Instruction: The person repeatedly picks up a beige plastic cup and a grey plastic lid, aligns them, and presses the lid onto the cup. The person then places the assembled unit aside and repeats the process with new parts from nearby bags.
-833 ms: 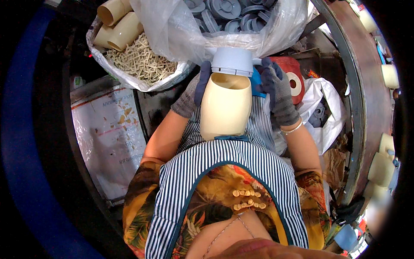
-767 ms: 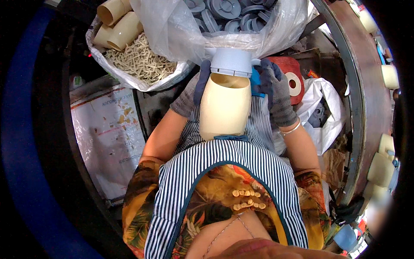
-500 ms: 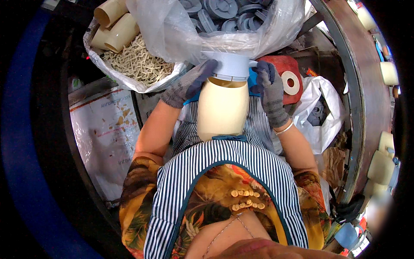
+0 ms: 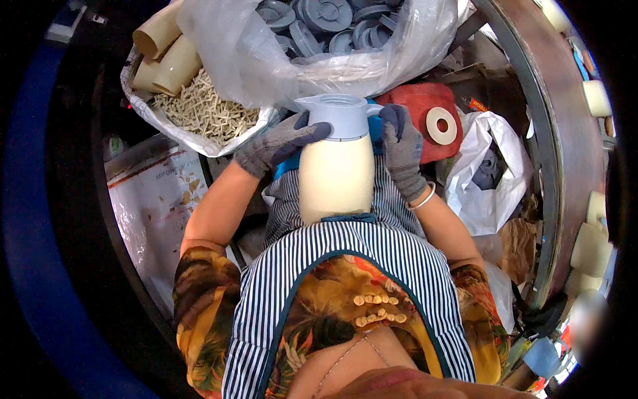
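On the striped apron, upright in the person's lap, a cream thermos jug body (image 4: 335,176) is standing with its long axis running from the lap up toward the bags ahead, and a pale blue-grey collar with a pouring spout (image 4: 337,117) is sitting on its top end. Both gloved hands are meeting at that collar from opposite sides: the left hand (image 4: 278,143) is lying across the left shoulder of the jug, its fingers stretched fairly flat and their tips pressing against the collar's side rather than curling round it, while the right hand (image 4: 401,147) is standing more upright against the right side, fingers bent and closed around what looks like a blue handle piece, mostly hidden behind the jug. The two hands are about equally near to the collar, so the part is being pinched between them along a line crossing the jug's axis. Just beyond the collar, a clear plastic bag of grey round lids (image 4: 332,26) is hanging over the work, and to the left a white sack of pale cream parts (image 4: 199,110) is lying open beside it. A red thing with a white ring (image 4: 432,123) is resting just past the right hand.
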`<state>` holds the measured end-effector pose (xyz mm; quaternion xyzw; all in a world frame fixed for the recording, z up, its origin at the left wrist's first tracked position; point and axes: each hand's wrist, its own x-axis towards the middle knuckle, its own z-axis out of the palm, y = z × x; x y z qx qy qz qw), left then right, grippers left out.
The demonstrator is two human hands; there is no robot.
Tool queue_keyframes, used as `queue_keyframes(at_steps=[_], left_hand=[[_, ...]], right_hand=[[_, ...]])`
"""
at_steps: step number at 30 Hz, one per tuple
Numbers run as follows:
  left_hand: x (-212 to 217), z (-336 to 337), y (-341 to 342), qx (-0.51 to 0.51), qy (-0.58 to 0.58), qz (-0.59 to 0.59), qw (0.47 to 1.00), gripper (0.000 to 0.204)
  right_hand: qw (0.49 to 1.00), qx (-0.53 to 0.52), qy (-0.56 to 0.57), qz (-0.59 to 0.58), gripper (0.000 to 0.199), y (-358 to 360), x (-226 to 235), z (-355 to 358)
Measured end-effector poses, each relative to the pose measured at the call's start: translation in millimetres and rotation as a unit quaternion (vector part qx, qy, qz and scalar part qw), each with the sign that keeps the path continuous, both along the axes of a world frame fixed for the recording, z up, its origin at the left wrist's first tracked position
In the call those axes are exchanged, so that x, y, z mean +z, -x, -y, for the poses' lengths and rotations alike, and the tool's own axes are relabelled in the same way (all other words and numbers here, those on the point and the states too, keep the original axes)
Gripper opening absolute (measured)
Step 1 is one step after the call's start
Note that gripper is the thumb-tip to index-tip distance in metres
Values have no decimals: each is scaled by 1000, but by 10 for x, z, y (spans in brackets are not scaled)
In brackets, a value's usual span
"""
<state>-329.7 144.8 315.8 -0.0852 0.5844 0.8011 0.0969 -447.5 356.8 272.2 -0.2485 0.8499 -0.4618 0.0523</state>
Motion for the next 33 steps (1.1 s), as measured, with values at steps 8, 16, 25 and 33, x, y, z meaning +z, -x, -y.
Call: queue_keyframes(at_steps=[8, 16, 25, 33], left_hand=[[-293, -136, -151, 117, -82, -54, 988, 78], [-993, 379, -575, 266, -140, -180, 937, 109], [-1014, 927, -286, 320, -198, -300, 876, 106], [116, -333, 879, 205, -33, -218, 954, 79]], right_hand=[[910, 114, 192, 349, 43, 181, -71, -73], [926, -84, -167, -327, 44, 900, -284, -930], [887, -19, -328, -325, 45, 881, -812, -1072], [935, -233, 256, 80, 34, 1123, -784, -1516]])
